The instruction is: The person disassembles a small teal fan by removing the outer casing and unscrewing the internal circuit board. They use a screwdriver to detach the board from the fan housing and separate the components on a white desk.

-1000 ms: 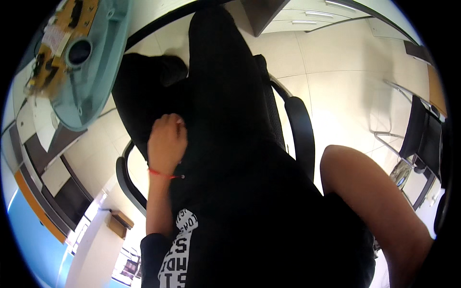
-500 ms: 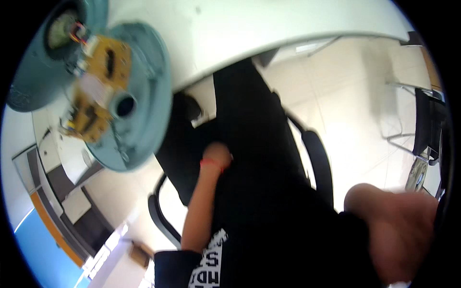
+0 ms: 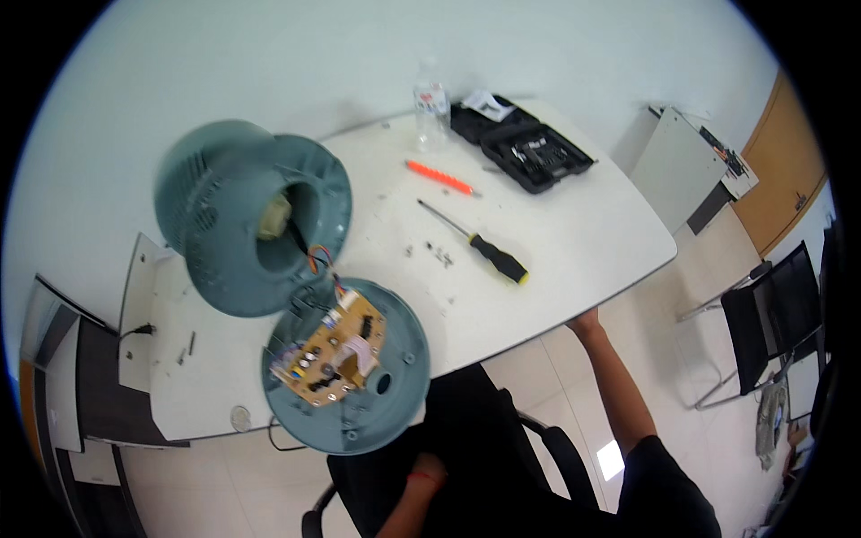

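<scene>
My left hand (image 3: 429, 468), with a red band at the wrist, rests on my dark-trousered lap, its fingers hidden from view. My right hand (image 3: 585, 321) is at the table's front edge, its fingers out of sight beneath it. A grey-green appliance base (image 3: 408, 336) lies opened on the table, partly over the front edge. Inside it sits a tan circuit board (image 3: 332, 354). Coloured wires (image 3: 323, 260) run from it to the grey-green housing (image 3: 242, 260) behind, which has a round opening. Neither hand touches the appliance.
On the white table (image 3: 377, 242) lie a black-and-yellow screwdriver (image 3: 496, 257), an orange pen-like tool (image 3: 439, 177) and several small screws (image 3: 441, 255). Farther back are a clear bottle (image 3: 432, 112) and an open black tool case (image 3: 534, 152). A black chair (image 3: 762, 314) stands at the right.
The view has swung up and shows more of the table. My right hand has gone from the lower right to the table edge. My left hand stays on my lap.
</scene>
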A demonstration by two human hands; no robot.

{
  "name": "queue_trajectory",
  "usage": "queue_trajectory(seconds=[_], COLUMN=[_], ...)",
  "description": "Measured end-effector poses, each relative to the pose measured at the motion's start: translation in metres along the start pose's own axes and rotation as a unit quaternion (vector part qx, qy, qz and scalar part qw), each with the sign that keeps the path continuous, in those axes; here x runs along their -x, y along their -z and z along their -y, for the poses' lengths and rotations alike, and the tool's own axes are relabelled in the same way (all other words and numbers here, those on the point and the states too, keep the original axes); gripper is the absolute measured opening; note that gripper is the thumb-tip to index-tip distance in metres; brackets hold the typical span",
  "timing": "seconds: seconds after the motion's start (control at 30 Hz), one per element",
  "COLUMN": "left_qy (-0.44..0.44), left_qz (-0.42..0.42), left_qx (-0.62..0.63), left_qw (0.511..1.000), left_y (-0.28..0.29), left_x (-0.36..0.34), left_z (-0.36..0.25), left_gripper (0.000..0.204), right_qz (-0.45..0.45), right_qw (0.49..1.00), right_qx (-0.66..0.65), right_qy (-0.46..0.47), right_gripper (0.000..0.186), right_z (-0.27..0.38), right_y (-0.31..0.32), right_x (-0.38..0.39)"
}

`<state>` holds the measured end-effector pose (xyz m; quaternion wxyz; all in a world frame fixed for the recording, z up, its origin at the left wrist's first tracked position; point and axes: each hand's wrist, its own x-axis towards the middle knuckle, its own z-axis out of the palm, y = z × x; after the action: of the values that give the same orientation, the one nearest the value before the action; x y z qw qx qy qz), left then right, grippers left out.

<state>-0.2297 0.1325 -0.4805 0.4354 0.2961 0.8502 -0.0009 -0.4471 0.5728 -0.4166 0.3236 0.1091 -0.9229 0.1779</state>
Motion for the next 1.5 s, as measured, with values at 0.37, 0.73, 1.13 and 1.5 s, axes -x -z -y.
queue_trajectory(seconds=[0.37,0.73,1.13,1.5], left_qy=[0.039,-0.010,-0.048,-0.064], left_qz=[-0.049,-0.064,-0.059,-0.111], left_qx=[0.126,0.055,0.049,0.003], left_qw=[0.990,0.996,0.996,0.992], left_y=[-0.040,-0.085,-0.007,0.006], left_x=[-0.021,-0.066,0.005,0.043], left_z=[0.030,0.040,0.005,-0.005], left_gripper=[0.028,0.028,0.027,0.028], right_qz=[0.166,0.165,0.030,0.068], right_qw=[0.979,0.971,0.788,0.316], right_qx=[0.036,-0.003,-0.474,-0.785], right_qy=[-0.113,-0.174,-0.391,-0.529], right_gripper=[0.036,0.037,0.038,0.068], right_z=[-0.014,-0.030,-0.056,0.157], right_y=[-0.036,-0.030,-0.007,0.141], right_x=[-0.043,-0.047,-0.048,0.082])
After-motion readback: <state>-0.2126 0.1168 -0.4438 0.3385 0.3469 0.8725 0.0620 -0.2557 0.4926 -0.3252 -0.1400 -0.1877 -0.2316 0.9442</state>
